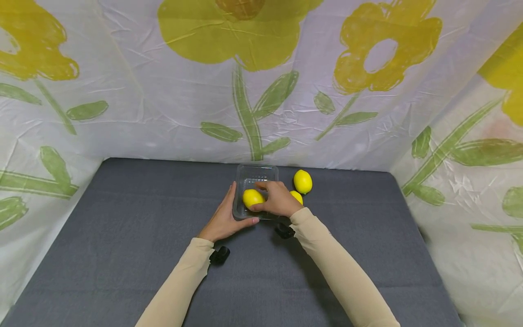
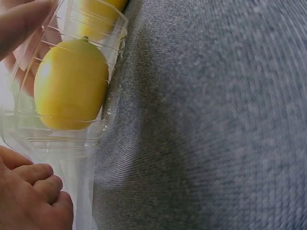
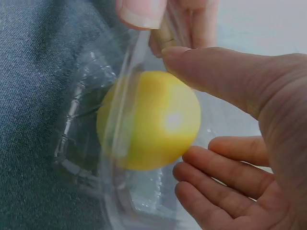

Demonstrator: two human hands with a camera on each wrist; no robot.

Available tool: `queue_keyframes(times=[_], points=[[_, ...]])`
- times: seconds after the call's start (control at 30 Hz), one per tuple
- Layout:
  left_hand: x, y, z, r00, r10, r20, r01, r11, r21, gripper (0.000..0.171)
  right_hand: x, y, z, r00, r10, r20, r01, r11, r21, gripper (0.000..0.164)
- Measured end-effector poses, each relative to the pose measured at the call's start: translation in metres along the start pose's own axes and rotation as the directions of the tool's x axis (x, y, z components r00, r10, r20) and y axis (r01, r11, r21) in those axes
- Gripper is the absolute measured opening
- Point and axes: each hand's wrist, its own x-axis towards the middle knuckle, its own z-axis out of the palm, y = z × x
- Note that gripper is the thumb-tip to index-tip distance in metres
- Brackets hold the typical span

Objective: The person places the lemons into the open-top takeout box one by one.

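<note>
A clear plastic container (image 1: 241, 215) sits on the grey cloth, with a yellow lemon (image 1: 252, 199) inside it. My left hand (image 1: 222, 223) holds the container at its near left corner, fingers along the left side and thumb by the front rim. Over the container, my right hand (image 1: 281, 200) has its thumb and fingers spread around the lemon. In the right wrist view the thumb (image 3: 211, 69) overlaps the lemon's edge, while the loosely bent fingers (image 3: 230, 167) lie beside it. Whether they press on the lemon, I cannot tell.
To the right of the container lie a second lemon (image 1: 303, 181) and a third lemon (image 1: 297, 197), the latter partly hidden by my right hand. The grey cloth (image 1: 135, 236) covers the table. Behind it hangs a white curtain (image 1: 163, 113) with yellow flowers.
</note>
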Motion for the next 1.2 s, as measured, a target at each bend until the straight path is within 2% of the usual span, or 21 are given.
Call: queue_keyframes(times=[0.2,0.4,0.6,0.9,1.2], points=[[-0.001,0.004,0.0,1.0,-0.02,-0.004,0.02,1.0,0.013,0.13,-0.013,0.006,-0.009,0.995,-0.025,-0.099,0.034,0.995,0.091,0.074],[0.0,0.003,0.001,1.0,-0.009,-0.018,0.01,1.0,0.027,0.13,-0.031,0.019,-0.019,0.986,0.033,-0.164,-0.003,0.983,0.181,0.076],[-0.001,0.003,0.001,1.0,-0.01,-0.02,0.011,1.0,0.025,0.131,-0.051,0.035,-0.026,0.965,0.057,-0.257,-0.001,0.976,0.216,0.076],[0.0,0.001,0.002,1.0,-0.001,-0.024,0.002,1.0,0.031,0.132,-0.072,0.062,-0.026,0.938,0.133,-0.32,-0.082,0.983,0.166,0.076],[-0.002,0.004,0.001,1.0,-0.013,-0.015,0.013,1.0,0.028,0.132,-0.079,0.077,-0.012,0.927,0.168,-0.336,-0.12,0.98,0.159,0.077]])
